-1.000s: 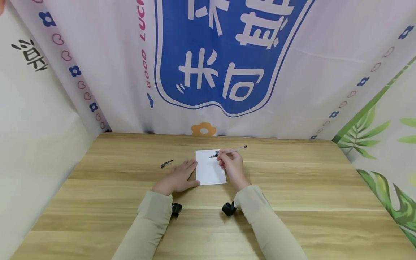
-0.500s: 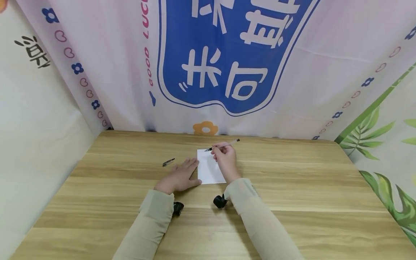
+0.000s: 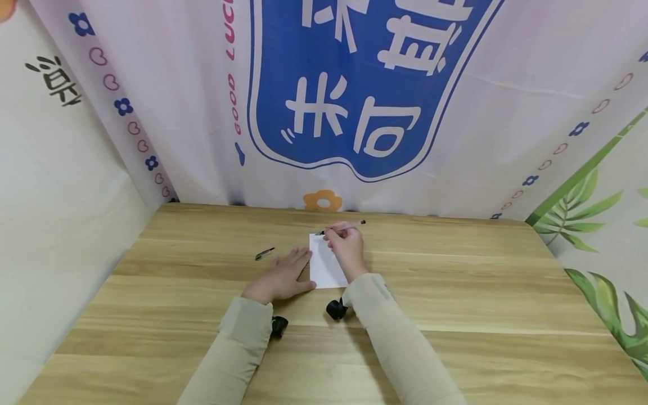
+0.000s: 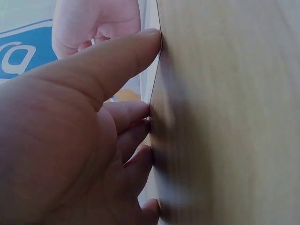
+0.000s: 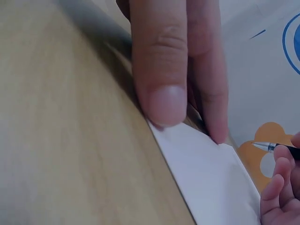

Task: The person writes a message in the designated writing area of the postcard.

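A small white sheet of paper [image 3: 326,267] lies on the wooden table. My left hand [image 3: 283,278] rests at its left edge, fingers and thumb spread; in the left wrist view the thumb [image 4: 126,54] and fingertips touch that edge. My right hand [image 3: 349,247] pinches a clear-barrelled pen with black ends [image 3: 354,224] over the paper's upper part. In the right wrist view the pen's metal tip [image 5: 262,146] shows against the curtain, seemingly above the paper. The right palm and curled fingers hide the paper's upper right.
A dark pen cap with a clip [image 3: 265,253] lies left of the paper, beyond the left fingers. Behind the table's far edge hangs a printed curtain [image 3: 202,185]. Black wrist cameras [image 3: 336,309] sit by both cuffs.
My right hand has moved left with the pen, from the paper's right side towards its upper left corner. The left hand stays against the paper's edge.
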The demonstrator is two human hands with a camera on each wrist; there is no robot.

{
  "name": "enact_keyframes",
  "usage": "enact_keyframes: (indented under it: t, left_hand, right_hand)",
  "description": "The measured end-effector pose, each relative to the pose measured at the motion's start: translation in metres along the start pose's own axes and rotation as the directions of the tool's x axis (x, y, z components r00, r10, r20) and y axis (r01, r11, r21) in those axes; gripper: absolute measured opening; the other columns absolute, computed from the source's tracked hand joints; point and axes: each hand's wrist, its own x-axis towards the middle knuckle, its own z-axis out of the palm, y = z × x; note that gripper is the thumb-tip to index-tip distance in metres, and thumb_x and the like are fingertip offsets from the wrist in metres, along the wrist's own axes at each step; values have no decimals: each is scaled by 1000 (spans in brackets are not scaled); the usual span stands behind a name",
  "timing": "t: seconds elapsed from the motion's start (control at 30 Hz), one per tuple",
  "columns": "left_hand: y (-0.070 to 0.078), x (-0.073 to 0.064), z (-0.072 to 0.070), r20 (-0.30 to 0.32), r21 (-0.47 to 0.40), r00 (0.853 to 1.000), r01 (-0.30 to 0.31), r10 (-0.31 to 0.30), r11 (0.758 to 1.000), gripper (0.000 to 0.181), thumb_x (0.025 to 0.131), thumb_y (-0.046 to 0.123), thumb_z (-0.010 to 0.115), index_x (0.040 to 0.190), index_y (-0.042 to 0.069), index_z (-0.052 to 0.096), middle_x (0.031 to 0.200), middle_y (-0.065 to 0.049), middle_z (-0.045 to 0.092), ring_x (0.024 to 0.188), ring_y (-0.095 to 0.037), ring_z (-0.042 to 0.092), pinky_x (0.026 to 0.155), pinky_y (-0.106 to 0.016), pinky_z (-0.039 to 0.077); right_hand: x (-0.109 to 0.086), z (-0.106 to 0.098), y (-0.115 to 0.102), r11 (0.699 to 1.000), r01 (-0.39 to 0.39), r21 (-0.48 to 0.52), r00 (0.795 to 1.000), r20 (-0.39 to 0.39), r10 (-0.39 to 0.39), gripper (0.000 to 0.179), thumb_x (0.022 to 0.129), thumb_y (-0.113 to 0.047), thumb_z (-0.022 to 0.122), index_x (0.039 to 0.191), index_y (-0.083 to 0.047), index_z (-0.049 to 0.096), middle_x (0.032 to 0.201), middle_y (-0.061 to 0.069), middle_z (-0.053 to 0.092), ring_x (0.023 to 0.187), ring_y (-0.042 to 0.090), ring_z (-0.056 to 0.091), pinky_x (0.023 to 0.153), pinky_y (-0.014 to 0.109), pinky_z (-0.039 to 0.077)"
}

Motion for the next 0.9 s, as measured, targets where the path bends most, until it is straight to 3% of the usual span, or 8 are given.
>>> enact_keyframes:
  t: [0.4,0.67,0.9]
  left_hand:
    - [3,2,2,2,1,1000,8,-8,1000,77,102,37,60,160,0,24,168,-16,14,155,-38,7,118,-68,5]
    - [2,1,0,18,22,1000,10,-11,1000,76,104,37,57,161,1,21,169,-16,12,155,-37,5,118,-68,4]
    - [-2,2,1,30,31,999,8,-9,999,76,105,38,54,161,2,18,169,-15,10,155,-36,3,119,-67,3]
  right_hand:
    - [6,-1,10,991,88,-103,996,22,-86,6,93,-4,66,96,0,70,78,6,68,65,10,59,58,20,50]
    - [5,-3,12,989,114,-89,993,40,-111,11,93,-1,65,100,5,70,85,15,70,68,12,61,60,20,51]
    - [6,-4,18,987,116,-109,992,57,-110,14,95,-3,66,105,6,70,88,12,71,73,10,62,64,19,52]
